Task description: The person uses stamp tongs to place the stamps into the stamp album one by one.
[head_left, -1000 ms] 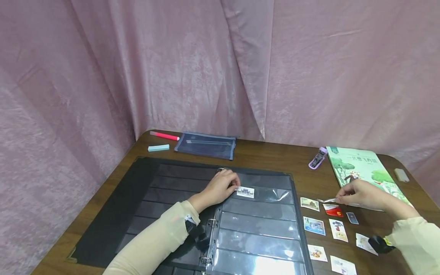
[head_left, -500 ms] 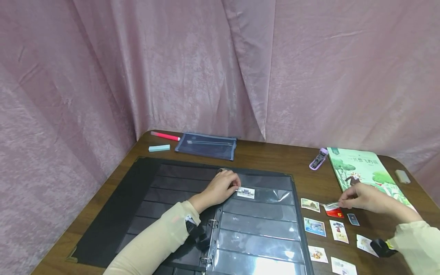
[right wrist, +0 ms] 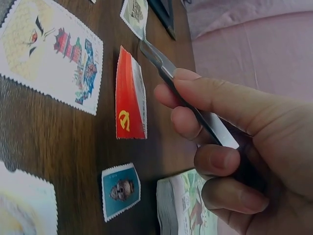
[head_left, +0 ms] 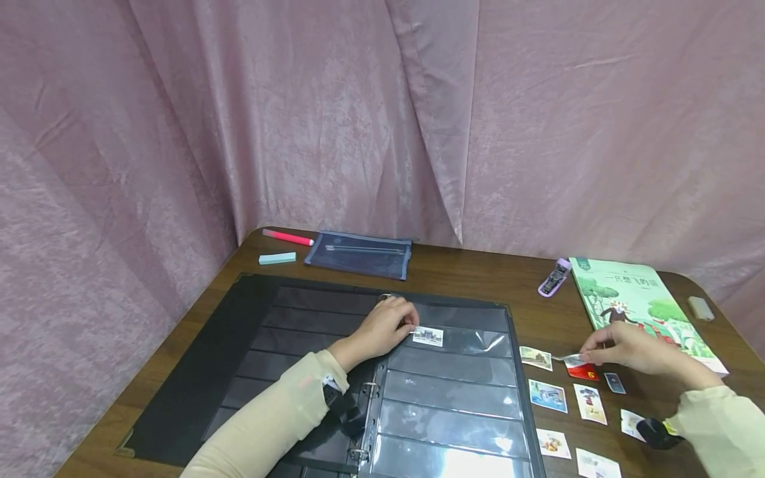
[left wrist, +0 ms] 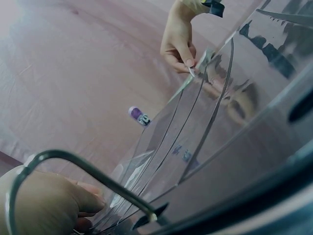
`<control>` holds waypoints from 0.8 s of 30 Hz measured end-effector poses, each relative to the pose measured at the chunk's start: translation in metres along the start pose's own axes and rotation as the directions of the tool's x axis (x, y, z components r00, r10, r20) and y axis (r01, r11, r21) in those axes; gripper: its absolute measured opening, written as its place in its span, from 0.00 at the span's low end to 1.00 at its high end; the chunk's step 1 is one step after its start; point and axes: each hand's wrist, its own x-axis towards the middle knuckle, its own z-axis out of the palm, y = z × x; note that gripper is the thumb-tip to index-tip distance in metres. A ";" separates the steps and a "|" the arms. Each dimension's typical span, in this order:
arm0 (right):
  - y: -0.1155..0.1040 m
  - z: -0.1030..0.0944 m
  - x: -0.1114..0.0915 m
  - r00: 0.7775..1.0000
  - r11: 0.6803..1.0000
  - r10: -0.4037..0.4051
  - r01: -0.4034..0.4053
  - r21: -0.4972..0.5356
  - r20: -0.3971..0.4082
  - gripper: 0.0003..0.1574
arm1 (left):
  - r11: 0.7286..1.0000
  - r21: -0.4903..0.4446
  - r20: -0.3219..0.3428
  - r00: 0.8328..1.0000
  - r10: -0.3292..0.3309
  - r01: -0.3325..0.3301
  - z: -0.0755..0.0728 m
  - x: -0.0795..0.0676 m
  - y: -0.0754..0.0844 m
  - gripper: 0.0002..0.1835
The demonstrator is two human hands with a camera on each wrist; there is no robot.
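Note:
My right hand [head_left: 633,348] holds slim metal tweezers [right wrist: 168,68] between thumb and fingers. Their curved tips meet the corner of a green and cream stamp [right wrist: 134,17], which lies beside the album's right edge. Under the tweezers is a red stamp [right wrist: 124,98] with a yellow emblem; a small blue stamp [right wrist: 121,191] lies nearby. At the album's middle, my left hand [head_left: 385,325] pinches the left end of a clear pocket strip [head_left: 463,340], fingertips partly hidden. A stamp with a building [head_left: 427,336] sits in that strip, next to the fingers.
The black ring-bound album [head_left: 197,358] covers much of the table. Several stamps lie to its right, including a blue one [head_left: 547,396]. Behind are a mesh pouch [head_left: 358,262], red pen [head_left: 288,237], light-blue block [head_left: 277,258], purple object [head_left: 554,277], green book [head_left: 639,285] and eraser [head_left: 700,308].
My right hand has shifted slightly with the tweezers, whose tips now reach the green and cream stamp. That stamp has moved a little left and turned. My left hand stays put.

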 end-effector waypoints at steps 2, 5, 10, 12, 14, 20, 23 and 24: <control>-0.002 0.001 0.002 0.999 0.999 0.034 -0.034 0.001 0.005 0.07 | 1.000 0.001 0.000 1.000 0.001 -0.001 0.000 0.000 0.000 0.02; -0.003 0.002 0.005 0.996 0.996 0.085 -0.085 0.004 0.019 0.08 | 1.000 0.001 -0.002 1.000 0.006 -0.006 0.000 0.000 0.000 0.02; -0.004 0.003 0.008 0.994 0.994 0.108 -0.108 -0.002 0.026 0.09 | 1.000 -0.003 -0.002 1.000 0.011 -0.011 -0.001 0.000 0.001 0.02; -0.004 0.003 0.009 0.994 0.994 0.107 -0.107 0.002 0.030 0.09 | 1.000 -0.001 -0.001 1.000 0.012 -0.012 -0.002 -0.001 0.002 0.02; -0.005 0.003 0.009 0.995 0.995 0.100 -0.100 0.006 0.030 0.09 | 1.000 0.001 -0.002 1.000 0.014 -0.014 -0.002 -0.001 0.002 0.02; -0.008 -0.001 0.007 0.998 0.997 0.068 -0.068 -0.030 -0.007 0.07 | 1.000 0.010 0.004 1.000 0.006 -0.006 -0.003 0.000 0.002 0.02; -0.011 -0.004 0.004 0.995 0.993 0.100 -0.102 -0.065 -0.030 0.06 | 1.000 0.012 0.008 1.000 0.003 -0.003 -0.002 0.000 0.002 0.02; -0.012 -0.006 0.003 0.992 0.991 0.120 -0.121 -0.065 -0.030 0.06 | 1.000 0.010 0.008 1.000 0.003 -0.003 -0.002 0.000 0.002 0.02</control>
